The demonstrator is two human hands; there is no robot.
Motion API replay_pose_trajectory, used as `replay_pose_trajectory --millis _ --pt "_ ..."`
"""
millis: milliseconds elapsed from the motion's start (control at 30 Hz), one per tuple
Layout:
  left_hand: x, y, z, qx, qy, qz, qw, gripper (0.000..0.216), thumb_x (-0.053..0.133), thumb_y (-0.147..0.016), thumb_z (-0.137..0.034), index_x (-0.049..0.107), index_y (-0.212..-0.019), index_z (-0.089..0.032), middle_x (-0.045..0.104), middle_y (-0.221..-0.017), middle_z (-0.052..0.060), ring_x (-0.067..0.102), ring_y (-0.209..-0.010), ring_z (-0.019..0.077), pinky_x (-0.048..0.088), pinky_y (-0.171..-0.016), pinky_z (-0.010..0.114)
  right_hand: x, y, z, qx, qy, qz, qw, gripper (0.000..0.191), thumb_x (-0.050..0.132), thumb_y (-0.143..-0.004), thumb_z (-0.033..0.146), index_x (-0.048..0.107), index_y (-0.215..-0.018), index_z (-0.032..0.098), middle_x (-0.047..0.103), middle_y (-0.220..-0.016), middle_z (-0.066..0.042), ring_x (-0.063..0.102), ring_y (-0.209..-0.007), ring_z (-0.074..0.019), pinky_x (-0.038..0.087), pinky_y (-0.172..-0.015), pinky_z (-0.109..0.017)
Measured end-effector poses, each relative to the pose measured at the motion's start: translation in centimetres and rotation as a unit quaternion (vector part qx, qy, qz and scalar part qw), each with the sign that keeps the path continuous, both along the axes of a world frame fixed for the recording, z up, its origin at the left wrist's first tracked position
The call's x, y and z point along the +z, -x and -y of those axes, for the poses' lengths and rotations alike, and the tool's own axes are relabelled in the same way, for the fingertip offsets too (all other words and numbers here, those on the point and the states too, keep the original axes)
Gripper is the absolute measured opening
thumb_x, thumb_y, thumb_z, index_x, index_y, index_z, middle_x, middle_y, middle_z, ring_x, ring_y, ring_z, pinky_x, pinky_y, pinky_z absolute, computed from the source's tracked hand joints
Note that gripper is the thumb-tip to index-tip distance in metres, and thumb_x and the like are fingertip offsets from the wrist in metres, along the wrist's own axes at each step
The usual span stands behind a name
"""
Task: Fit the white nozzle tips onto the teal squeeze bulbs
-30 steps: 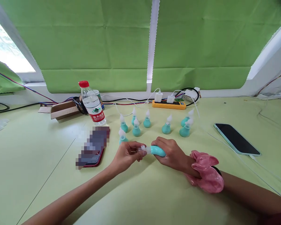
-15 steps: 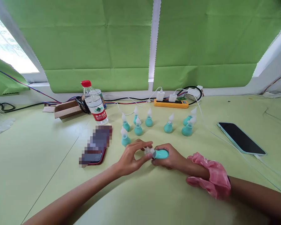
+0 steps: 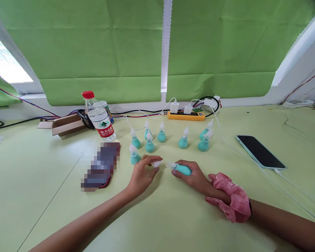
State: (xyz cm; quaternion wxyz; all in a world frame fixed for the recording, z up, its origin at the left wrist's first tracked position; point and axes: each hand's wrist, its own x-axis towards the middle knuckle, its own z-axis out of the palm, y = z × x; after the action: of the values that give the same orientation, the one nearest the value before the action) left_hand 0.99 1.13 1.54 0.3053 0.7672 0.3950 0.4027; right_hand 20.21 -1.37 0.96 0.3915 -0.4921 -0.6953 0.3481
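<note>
My left hand [image 3: 141, 175] pinches a small translucent white nozzle tip [image 3: 156, 163] between thumb and fingers. Wrapped round a teal squeeze bulb [image 3: 183, 169] is my right hand [image 3: 195, 178]; the bulb lies on its side, its clear neck [image 3: 169, 165] pointing left. A short gap separates the nozzle from that neck. Beyond both hands stand several similar teal bulbs with white nozzles, among them one bulb [image 3: 135, 158] close to my left fingers, a bulb [image 3: 183, 142] in the middle and a bulb [image 3: 203, 145] further right.
At the left lies a blurred phone [image 3: 102, 164], with a water bottle [image 3: 102, 120] and an open cardboard box [image 3: 68, 125] behind it. A power strip [image 3: 186, 116] with chargers sits by the wall. On the right a phone [image 3: 259, 150] is plugged into a white cable [image 3: 241, 152].
My left hand has drawn the nozzle tip leftward, away from the bulb's neck. The hands were together before and are now apart. The whole view has shifted slightly.
</note>
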Motion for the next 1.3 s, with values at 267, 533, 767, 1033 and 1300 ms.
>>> replay_pose_trajectory --millis 267,533,767,1033,1300 --pt "2.6 -0.6 1.6 -0.015 0.307 0.264 0.914 0.02 0.067 -0.062 -0.021 0.058 -0.078 -0.014 0.063 -0.1 0.01 0.056 -0.097 0.0238 0.045 -0.082 0.036 0.0 0.5 0.5 0.016 -0.012 0.046 0.999 0.023 0.054 -0.072 0.039 0.059 -0.076 0.017 0.057 -0.066 0.0 0.048 -0.059 -0.0135 0.038 -0.054 -0.024" --pt "1.7 -0.8 1.5 -0.079 0.35 0.276 0.891 0.021 0.064 -0.068 -0.026 0.055 -0.083 -0.014 0.062 -0.104 0.01 0.052 -0.103 0.0227 0.035 -0.093 0.039 0.0 0.9 1.0 0.013 -0.024 0.044 0.999 0.022 0.052 -0.074 0.039 0.057 -0.073 0.018 0.053 -0.06 0.001 0.045 -0.054 -0.0127 0.037 -0.051 -0.023" --pt "1.1 -1.0 1.6 -0.08 0.409 0.358 0.835 0.017 0.064 -0.069 -0.024 0.053 -0.076 -0.013 0.065 -0.096 0.009 0.053 -0.102 0.0204 0.033 -0.095 0.037 -0.2 1.4 1.1 0.004 -0.035 0.05 0.998 0.019 0.052 -0.073 0.036 0.054 -0.068 0.018 0.048 -0.055 0.002 0.041 -0.05 -0.0115 0.034 -0.048 -0.023" --pt "1.8 -1.3 2.2 -0.069 0.374 0.365 0.85 0.021 0.065 -0.068 -0.026 0.05 -0.074 -0.014 0.065 -0.091 0.008 0.056 -0.095 0.02 0.037 -0.091 0.036 0.6 2.2 0.9 0.063 0.164 -0.106 0.979 0.034 0.053 -0.071 0.046 0.042 -0.056 0.017 0.039 -0.045 0.005 0.034 -0.037 -0.0062 0.026 -0.036 -0.02" --pt "1.5 -1.1 2.0 -0.095 0.342 0.333 0.874 0.017 0.06 -0.072 -0.027 0.05 -0.077 -0.014 0.064 -0.097 0.009 0.058 -0.093 0.0212 0.041 -0.087 0.041 0.5 1.9 0.7 0.109 0.156 -0.115 0.975 0.029 0.05 -0.074 0.044 0.045 -0.068 0.017 0.042 -0.052 0.005 0.036 -0.04 -0.006 0.028 -0.038 -0.019"
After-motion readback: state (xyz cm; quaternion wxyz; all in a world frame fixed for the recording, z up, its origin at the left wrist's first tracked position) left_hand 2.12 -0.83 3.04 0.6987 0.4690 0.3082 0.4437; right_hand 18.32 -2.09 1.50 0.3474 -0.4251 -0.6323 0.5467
